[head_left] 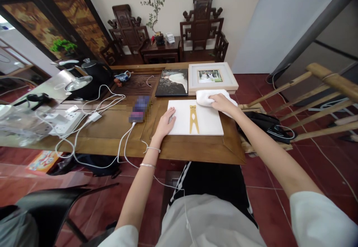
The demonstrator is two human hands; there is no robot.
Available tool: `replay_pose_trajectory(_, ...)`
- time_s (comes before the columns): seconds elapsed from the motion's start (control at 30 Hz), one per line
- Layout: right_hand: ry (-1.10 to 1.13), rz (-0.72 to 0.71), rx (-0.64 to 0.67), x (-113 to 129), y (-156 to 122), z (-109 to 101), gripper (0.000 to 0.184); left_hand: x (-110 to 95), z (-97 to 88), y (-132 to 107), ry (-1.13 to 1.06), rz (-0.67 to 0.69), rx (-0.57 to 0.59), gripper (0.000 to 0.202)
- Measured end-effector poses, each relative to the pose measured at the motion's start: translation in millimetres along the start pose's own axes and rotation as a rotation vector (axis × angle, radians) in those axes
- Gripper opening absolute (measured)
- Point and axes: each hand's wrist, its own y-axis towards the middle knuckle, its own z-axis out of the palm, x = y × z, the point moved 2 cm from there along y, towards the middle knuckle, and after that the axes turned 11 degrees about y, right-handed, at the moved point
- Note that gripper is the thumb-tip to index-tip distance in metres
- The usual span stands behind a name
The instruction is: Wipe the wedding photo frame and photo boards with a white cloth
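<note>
A white rectangular board (179, 120) lies flat near the front edge of the wooden table. On its middle is a gold cat-shaped piece (193, 122) with two long legs. My left hand (165, 122) rests against the board's left edge, fingers stretched out and holding nothing. My right hand (220, 102) grips a folded white cloth (203, 97), which lies over the board's upper right corner. Part of the cloth hangs out past my fingers to the right.
Behind the board are a dark photo panel (170, 84) and a pale-framed picture (232, 81). A phone (140, 109) on a cable, a power strip (67, 124) and tangled white cables (112, 99) lie to the left. A bamboo chair (307, 90) stands at right.
</note>
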Motion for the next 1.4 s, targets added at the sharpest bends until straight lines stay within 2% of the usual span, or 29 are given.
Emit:
replay_pose_trajectory(0.13, -0.096, -0.008, 0.001, 11.1, -16.1, 10.4, 0.042, -0.4, -0.3, 0.1, -0.006, -0.004, -0.002, 0.04)
replay_pose_trajectory(0.27, -0.176, -0.042, 0.062, 29.8, -66.1, 20.3, 0.041, -1.1, 0.4, 0.0, -0.006, -0.005, -0.001, 0.04)
replay_pose_trajectory(0.47, -0.038, -0.192, 0.1, 55.7, -161.3, 30.2, 0.04, -2.3, 0.4, 0.2, -0.003, 0.001, -0.004, 0.04)
replay_pose_trajectory(0.53, 0.022, -0.216, 0.113, 60.6, -181.5, 34.6, 0.041, -2.2, 0.2, 0.2, 0.0, 0.003, -0.003, 0.04)
replay_pose_trajectory(0.63, 0.067, -0.222, 0.117, 63.7, -192.3, 37.8, 0.044, -1.7, 0.2, 0.3, 0.004, 0.0, -0.003, 0.04)
replay_pose_trajectory(0.8, 0.039, -0.161, 0.094, 60.8, -171.4, 28.6, 0.039, -1.0, 0.8, 0.5, -0.003, -0.002, -0.001, 0.04)
replay_pose_trajectory(1.0, -0.062, -0.014, 0.091, 44.9, -118.2, 17.4, 0.04, -1.0, 0.8, 0.3, -0.005, -0.002, -0.004, 0.04)
replay_pose_trajectory(1.23, -0.029, -0.061, 0.032, 11.0, -40.1, 9.7, 0.039, -0.4, 0.2, 0.2, -0.003, -0.004, 0.001, 0.04)
replay_pose_trajectory(1.4, 0.032, -0.065, -0.026, -4.5, -13.4, 6.6, 0.041, 0.2, -0.1, 0.1, -0.007, 0.007, 0.0, 0.04)
